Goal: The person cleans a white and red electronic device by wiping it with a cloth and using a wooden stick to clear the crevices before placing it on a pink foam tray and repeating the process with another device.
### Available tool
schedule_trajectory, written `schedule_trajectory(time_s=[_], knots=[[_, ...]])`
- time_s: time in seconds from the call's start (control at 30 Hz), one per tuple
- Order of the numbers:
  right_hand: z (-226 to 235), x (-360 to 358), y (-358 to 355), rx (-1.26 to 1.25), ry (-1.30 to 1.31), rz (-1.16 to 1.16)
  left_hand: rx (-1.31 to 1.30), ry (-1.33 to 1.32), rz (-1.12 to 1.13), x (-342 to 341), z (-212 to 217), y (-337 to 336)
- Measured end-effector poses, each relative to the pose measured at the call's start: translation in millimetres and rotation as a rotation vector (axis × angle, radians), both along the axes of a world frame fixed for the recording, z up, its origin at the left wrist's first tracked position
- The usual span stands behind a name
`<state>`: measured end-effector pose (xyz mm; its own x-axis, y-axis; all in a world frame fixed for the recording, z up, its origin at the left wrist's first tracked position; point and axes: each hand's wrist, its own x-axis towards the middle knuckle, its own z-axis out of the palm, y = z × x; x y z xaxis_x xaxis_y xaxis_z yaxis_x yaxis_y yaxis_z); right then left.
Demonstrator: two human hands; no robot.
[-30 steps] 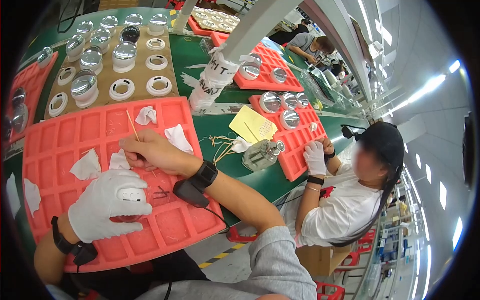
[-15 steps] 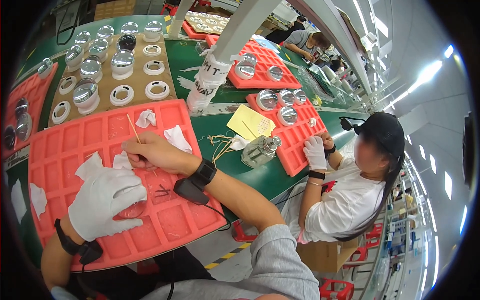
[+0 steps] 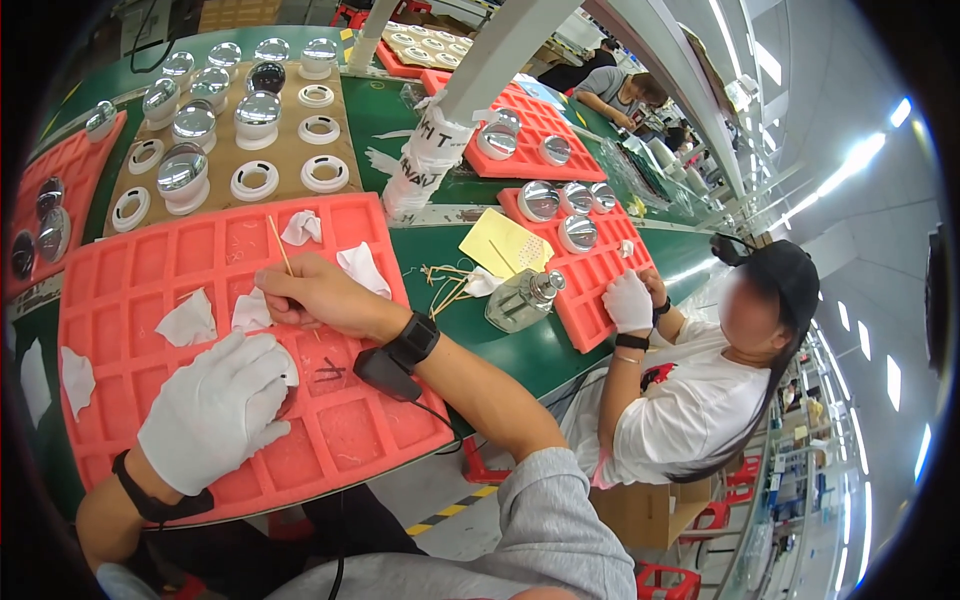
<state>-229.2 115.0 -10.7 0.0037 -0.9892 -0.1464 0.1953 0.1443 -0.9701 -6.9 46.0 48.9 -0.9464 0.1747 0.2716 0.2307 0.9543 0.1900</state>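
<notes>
My left hand, in a white glove, curls around a clear dome with a pale rim; the palm and fingers hide most of it. Bare and closed, my right hand pinches a thin wooden stick, whose upper end sticks up above the fingers. Both hands are close together over a pink foam tray with square pockets. Crumpled white cloth pieces lie on this tray, among them one cloth beyond the glove and another cloth right of my right hand.
Mirror-like domes on white bases and white rings stand on a brown board beyond the tray. A wrapped post, a glass bottle, loose sticks and yellow paper are farther right. A co-worker sits at right.
My left hand has turned and drawn its fingers in around the dome, raising its rim toward my right hand. The stick stands more upright. The view has shifted slightly.
</notes>
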Motion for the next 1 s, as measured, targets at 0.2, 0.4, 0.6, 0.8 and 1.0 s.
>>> schedule_trajectory(time_s=[0.2,0.4,0.6,0.8,1.0], knots=[[3,1,2,0.003,0.023,-0.014,0.023,0.023,0.022,1,4,3],[3,3,0,0.003,0.025,-0.007,0.133,-0.072,0.104,6,3,-2],[2,0,3,-0.005,0.015,-0.041,0.280,0.028,0.018,-4,-12,-15],[9,6,0,-0.054,0.086,-0.092,0.215,-0.001,0.021,-2,-16,-15],[7,-1,10,-0.034,0.077,-0.061,0.214,0.012,-0.029,-11,-25,-17]])
